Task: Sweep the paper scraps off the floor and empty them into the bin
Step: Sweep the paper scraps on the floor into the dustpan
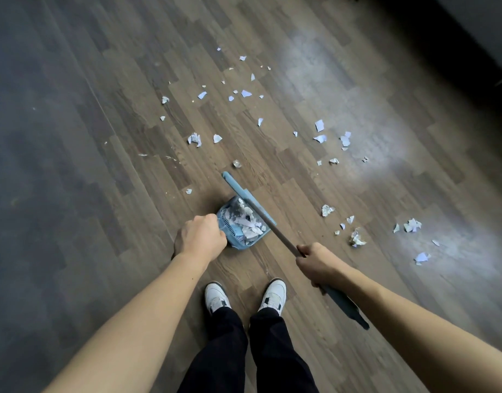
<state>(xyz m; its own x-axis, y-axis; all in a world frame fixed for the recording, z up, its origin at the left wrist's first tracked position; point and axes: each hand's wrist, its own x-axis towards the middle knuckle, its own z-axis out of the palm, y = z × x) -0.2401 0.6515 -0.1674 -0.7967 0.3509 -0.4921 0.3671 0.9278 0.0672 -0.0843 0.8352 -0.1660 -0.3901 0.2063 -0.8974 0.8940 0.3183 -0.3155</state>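
Observation:
A light blue dustpan (pixel 235 243) stands on the wooden floor in front of my feet, filled with white paper scraps (pixel 245 222). My left hand (pixel 200 239) grips its handle from above; the handle itself is hidden under my fist. My right hand (pixel 315 262) grips the grey broom handle (pixel 275 231). The blue broom head (pixel 238 191) lies across the dustpan's far edge. Several loose paper scraps (pixel 245 93) are scattered over the floor ahead and to the right (pixel 411 224).
My two white shoes (pixel 245 295) stand just behind the dustpan. A dark wall or piece of furniture (pixel 456 29) runs along the upper right. The wooden floor (pixel 74 137) on the left holds almost no scraps. No bin is in view.

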